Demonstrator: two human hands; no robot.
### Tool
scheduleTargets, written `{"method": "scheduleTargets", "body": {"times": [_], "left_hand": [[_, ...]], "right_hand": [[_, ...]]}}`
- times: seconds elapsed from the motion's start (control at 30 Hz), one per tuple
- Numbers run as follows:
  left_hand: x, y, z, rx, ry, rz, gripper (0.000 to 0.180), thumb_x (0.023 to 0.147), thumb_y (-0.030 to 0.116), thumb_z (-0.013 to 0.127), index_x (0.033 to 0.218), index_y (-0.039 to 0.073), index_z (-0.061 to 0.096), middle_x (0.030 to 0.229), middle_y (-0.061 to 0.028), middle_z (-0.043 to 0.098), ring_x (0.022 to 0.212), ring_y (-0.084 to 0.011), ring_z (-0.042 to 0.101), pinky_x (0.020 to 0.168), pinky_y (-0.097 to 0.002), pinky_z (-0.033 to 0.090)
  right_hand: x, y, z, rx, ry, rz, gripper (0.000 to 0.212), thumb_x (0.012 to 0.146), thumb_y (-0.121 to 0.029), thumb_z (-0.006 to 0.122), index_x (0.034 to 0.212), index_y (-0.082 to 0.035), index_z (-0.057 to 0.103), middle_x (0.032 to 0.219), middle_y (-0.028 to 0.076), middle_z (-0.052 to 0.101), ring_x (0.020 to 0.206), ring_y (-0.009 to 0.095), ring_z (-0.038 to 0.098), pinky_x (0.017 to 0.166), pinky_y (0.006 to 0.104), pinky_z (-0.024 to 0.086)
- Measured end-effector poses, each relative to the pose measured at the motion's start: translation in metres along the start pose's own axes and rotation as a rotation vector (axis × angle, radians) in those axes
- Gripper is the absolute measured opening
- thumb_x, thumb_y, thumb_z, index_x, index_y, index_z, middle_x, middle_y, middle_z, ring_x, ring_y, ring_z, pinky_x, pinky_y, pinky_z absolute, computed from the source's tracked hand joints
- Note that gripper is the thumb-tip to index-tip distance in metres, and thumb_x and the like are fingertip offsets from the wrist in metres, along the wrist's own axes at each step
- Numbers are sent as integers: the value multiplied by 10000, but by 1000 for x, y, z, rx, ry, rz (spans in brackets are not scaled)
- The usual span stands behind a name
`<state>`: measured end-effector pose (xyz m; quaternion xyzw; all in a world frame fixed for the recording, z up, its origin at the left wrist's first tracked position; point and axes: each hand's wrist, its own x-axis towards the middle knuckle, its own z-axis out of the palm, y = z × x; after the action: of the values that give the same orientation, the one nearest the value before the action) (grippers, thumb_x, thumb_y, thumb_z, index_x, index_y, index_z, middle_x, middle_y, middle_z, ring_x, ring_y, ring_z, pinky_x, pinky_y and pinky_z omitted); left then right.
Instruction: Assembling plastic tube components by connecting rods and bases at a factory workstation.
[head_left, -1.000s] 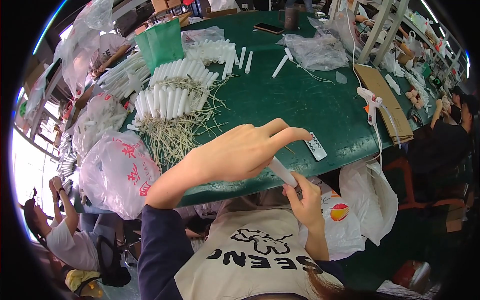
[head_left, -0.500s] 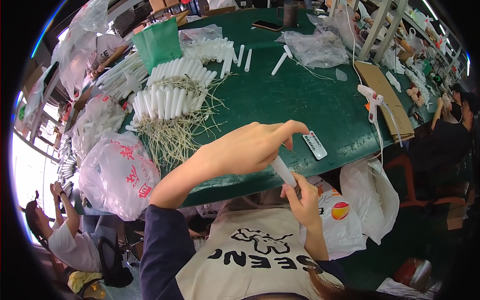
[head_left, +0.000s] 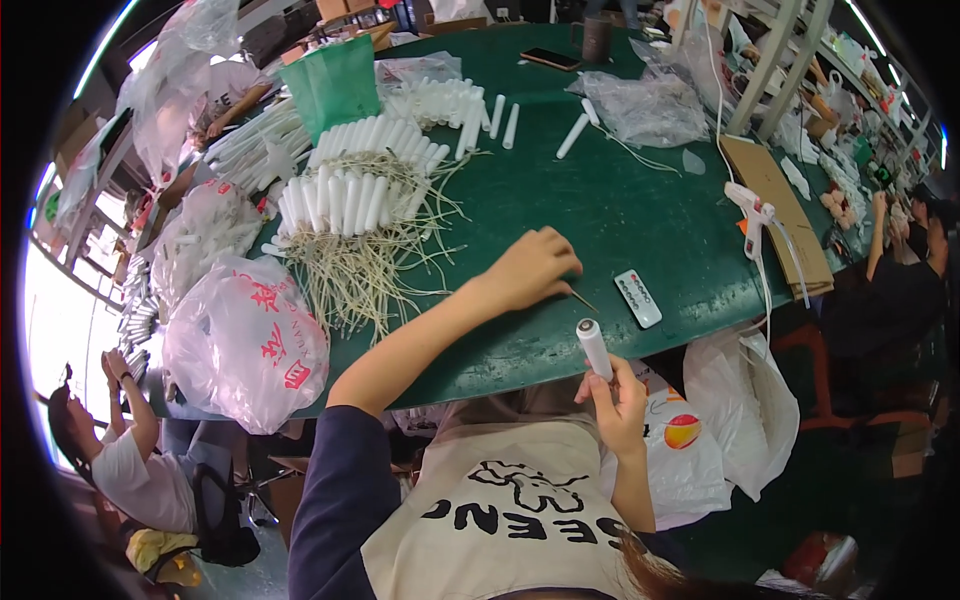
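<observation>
My right hand (head_left: 618, 405) is closed round a white tube (head_left: 594, 350), held tilted upward just off the table's near edge, with its round, dark-centred end toward the table. My left hand (head_left: 535, 268) rests over the green tabletop with its fingers curled down. From its fingertips a thin, dark, stick-like tool (head_left: 585, 300) pokes out; most of it is hidden, so its kind is unclear. A small white remote control (head_left: 638, 298) with dark buttons lies on the table to the right of my left hand.
White tubes (head_left: 345, 200) with pale wires (head_left: 350, 280) are heaped at left, beside stuffed plastic bags (head_left: 245, 340). A green bag (head_left: 330, 85) stands behind them. At right lie a glue gun (head_left: 752, 220) and cardboard (head_left: 780, 215); farther back, a phone (head_left: 549, 59). Other people sit on both sides.
My left hand has drawn back from the white tube, down to the tabletop. The tube's end, covered before, now shows, and my right hand holds it more upright.
</observation>
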<state>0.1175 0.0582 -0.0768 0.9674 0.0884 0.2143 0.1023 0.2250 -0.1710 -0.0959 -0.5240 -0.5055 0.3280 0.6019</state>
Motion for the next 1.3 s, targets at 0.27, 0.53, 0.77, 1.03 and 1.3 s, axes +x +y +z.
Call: {"method": "scheduleTargets", "body": {"times": [0.27,0.53,0.77,1.03,1.3], "left_hand": [[2,-3,9,-84,50,-33,148,788,225,680,813,85,641,800,-79,633,822,-251,595,765,-385,433],[-1,60,-70,-1409,-199,-660,193,871,181,668,952,15,609,827,-22,634,728,-69,587,656,-205,462],[-8,75,-72,-1622,-445,-625,317,871,192,674,1084,5,533,753,-23,621,693,-68,577,631,-195,450],[-18,81,-59,-1804,-534,-507,307,894,182,601,1105,-40,604,763,-97,646,650,-134,613,656,-252,489],[-34,84,-54,-1572,-650,-522,273,878,135,600,1064,-61,636,731,-130,684,640,-134,628,673,-266,501]], "right_hand": [[-6,1,-6,-20,36,14,224,941,-89,505,1086,81,515,726,67,543,632,122,538,608,270,487],[1,4,-12,-16,81,9,240,947,-90,500,1126,70,507,778,66,537,659,118,531,617,261,486],[1,1,-8,-16,25,-33,240,949,-110,510,1109,68,520,802,63,547,665,126,554,602,259,486],[1,-9,-12,-75,-44,3,185,895,-65,580,1049,37,576,799,85,624,670,122,591,605,249,455],[56,16,-50,-253,253,6,253,805,-185,679,952,13,623,907,111,637,861,233,602,770,329,463]]}}
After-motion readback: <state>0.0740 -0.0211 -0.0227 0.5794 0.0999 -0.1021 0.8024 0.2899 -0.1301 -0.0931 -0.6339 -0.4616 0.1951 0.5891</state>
